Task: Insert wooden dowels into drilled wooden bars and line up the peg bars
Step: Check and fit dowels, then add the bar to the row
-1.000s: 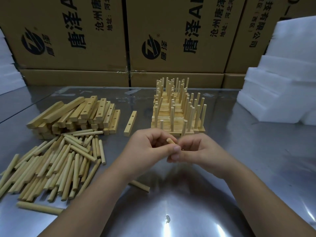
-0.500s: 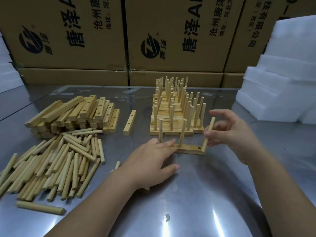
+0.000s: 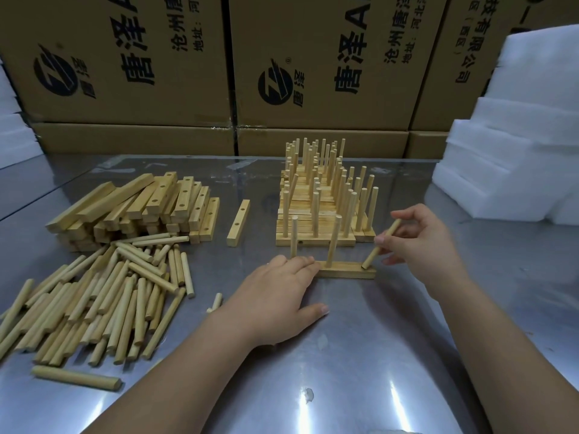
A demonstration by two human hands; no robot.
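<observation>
From the camera on the person's head, a short wooden bar (image 3: 344, 270) lay flat on the shiny table (image 3: 376, 355), running left to right, right in front of the person. Two pegs (image 3: 332, 241) stood straight up in it, and the right end had no upright peg yet. The left hand (image 3: 275, 296) rested with straight fingers on the left end of the bar, pressing it down. The right hand (image 3: 419, 242) was the nearer one to the free end. Its thumb and fingertips pinched a dowel (image 3: 380, 244) around the middle. The dowel was tilted: its bottom tip sat at the hole on the right end of the bar, and its top leaned up and to the right, towards the palm. I think it had to be tipped up straight and pushed down. I could not tell how far the tip was in. The dowel looked pale, round and smooth. Just behind the bar stood the finished peg bars (image 3: 322, 214) in rows. To the left lay one spare bar (image 3: 238, 223), a stack of drilled bars (image 3: 138, 211) and a heap of loose dowels (image 3: 103, 296).
</observation>
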